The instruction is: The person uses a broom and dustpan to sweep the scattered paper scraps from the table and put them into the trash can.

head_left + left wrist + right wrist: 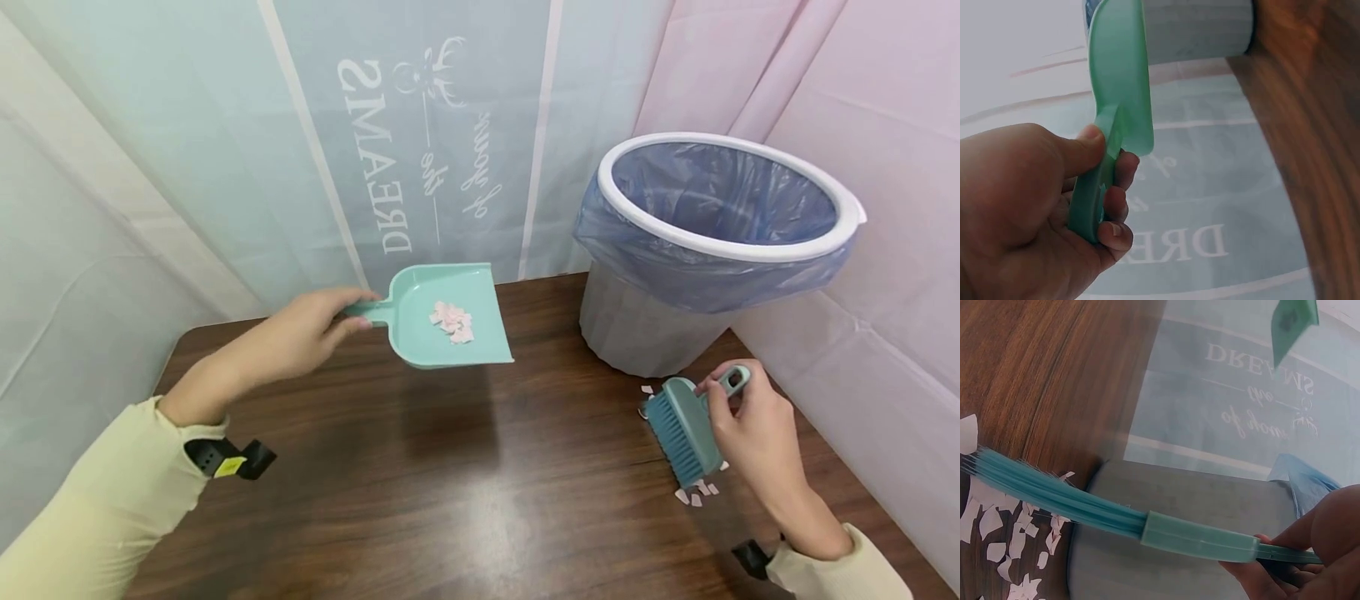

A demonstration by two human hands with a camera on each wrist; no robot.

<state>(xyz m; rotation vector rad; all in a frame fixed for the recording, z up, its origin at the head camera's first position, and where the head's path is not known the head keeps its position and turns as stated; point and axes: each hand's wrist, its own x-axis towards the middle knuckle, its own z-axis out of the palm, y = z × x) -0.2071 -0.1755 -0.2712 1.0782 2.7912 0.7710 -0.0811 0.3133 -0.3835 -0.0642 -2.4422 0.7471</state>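
My left hand grips the handle of a mint-green dustpan, held up over the table with its open edge toward the right. A small heap of pale pink paper scraps lies in the pan. In the left wrist view the thumb and fingers wrap the handle. On the right, my right hand holds a teal hand brush by its handle, bristles pointing down and left. More paper scraps lie on the table around the bristles; in the head view the brush hides part of them.
A grey trash bin with a white rim and blue plastic liner stands at the back right, just behind the brush. The dark wooden table meets hanging printed cloth at the back and pale cloth on both sides.
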